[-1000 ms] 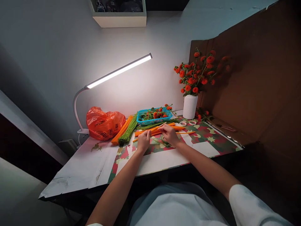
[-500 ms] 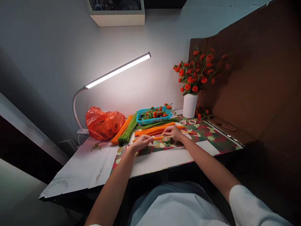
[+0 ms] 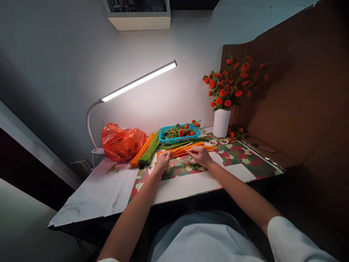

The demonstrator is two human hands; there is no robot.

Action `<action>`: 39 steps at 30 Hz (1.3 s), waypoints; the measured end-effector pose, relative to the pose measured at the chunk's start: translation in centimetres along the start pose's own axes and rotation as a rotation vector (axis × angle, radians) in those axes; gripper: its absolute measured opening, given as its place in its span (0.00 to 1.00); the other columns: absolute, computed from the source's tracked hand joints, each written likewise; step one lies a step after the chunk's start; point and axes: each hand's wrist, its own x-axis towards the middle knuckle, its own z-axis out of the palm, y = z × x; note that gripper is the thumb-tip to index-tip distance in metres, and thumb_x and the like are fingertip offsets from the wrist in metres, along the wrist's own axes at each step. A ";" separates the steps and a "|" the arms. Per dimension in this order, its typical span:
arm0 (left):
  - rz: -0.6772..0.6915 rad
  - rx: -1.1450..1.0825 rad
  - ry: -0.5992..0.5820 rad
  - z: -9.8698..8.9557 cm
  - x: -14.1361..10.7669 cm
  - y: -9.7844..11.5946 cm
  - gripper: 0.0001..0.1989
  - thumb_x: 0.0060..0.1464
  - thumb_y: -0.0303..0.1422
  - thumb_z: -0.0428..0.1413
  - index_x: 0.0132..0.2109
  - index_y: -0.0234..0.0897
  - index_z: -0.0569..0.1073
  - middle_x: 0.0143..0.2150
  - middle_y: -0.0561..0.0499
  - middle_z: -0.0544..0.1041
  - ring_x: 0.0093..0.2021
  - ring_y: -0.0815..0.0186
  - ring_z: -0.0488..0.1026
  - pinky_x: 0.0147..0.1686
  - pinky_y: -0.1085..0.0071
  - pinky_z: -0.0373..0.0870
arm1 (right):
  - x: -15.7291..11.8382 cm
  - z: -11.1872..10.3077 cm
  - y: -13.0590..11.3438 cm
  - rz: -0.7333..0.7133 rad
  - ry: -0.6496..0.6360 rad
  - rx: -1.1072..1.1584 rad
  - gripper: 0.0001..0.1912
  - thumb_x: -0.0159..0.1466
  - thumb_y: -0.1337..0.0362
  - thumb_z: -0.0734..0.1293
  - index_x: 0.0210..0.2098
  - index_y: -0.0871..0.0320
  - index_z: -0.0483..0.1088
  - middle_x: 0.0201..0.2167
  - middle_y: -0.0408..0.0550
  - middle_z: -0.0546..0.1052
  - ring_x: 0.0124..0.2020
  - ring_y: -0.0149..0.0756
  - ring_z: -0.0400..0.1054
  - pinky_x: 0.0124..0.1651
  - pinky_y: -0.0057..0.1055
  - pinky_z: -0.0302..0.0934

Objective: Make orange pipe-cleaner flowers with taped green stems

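Note:
My left hand is closed on one end of a thin orange strip, just in front of a pile of orange stems. To its right, my right hand pinches at the strip's other side, with a thin pale stick by its fingers. Just below my right hand, a green tape roll lies on the patterned sheet. Behind the hands stands a blue basket holding small orange flowers and green stems. Orange and green bundles lean beside it.
An orange plastic bag sits at the left under a lit lamp. A white vase of orange flowers stands at the back right. Pale tape rolls and pliers-like tool lie on the right.
My left hand has turned more upright and risen slightly. The orange piece and pale stick between the hands have tilted upward to the right. The view has shifted a little.

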 end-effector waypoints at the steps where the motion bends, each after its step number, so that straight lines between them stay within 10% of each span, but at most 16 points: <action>1: -0.043 -0.093 -0.032 0.1 0.0 -0.2 0.25 0.51 0.55 0.46 0.24 0.37 0.63 0.16 0.59 0.51 0.17 0.73 0.50 0.19 0.75 0.47 | 0.0 0.0 0.0 0.035 0.005 0.045 0.16 0.62 0.55 0.64 0.27 0.60 0.75 0.23 0.48 0.75 0.27 0.34 0.67 0.31 0.29 0.59; 11: -0.166 -0.323 -0.539 -0.9 -1.0 0.5 0.27 0.47 0.57 0.54 0.26 0.34 0.66 0.16 0.62 0.47 0.16 0.78 0.42 0.16 0.78 0.38 | 0.5 -0.9 3.5 0.384 -0.224 0.320 0.21 0.46 0.48 0.74 0.24 0.62 0.76 0.23 0.48 0.76 0.24 0.32 0.66 0.26 0.27 0.59; 30: -0.146 0.002 -0.555 -1.3 -1.0 0.6 0.28 0.47 0.59 0.50 0.30 0.35 0.69 0.13 0.62 0.48 0.12 0.75 0.46 0.15 0.76 0.42 | 0.7 -2.0 3.4 0.231 -0.225 0.254 0.18 0.51 0.50 0.72 0.28 0.60 0.77 0.26 0.49 0.78 0.28 0.35 0.70 0.29 0.28 0.62; 39: -0.044 0.247 -0.417 -0.9 -1.2 1.6 0.26 0.50 0.55 0.47 0.26 0.34 0.70 0.16 0.58 0.54 0.17 0.72 0.52 0.18 0.75 0.48 | 0.7 -2.2 2.5 0.105 -0.136 -0.138 0.11 0.60 0.60 0.67 0.26 0.59 0.76 0.24 0.46 0.78 0.26 0.33 0.69 0.30 0.28 0.57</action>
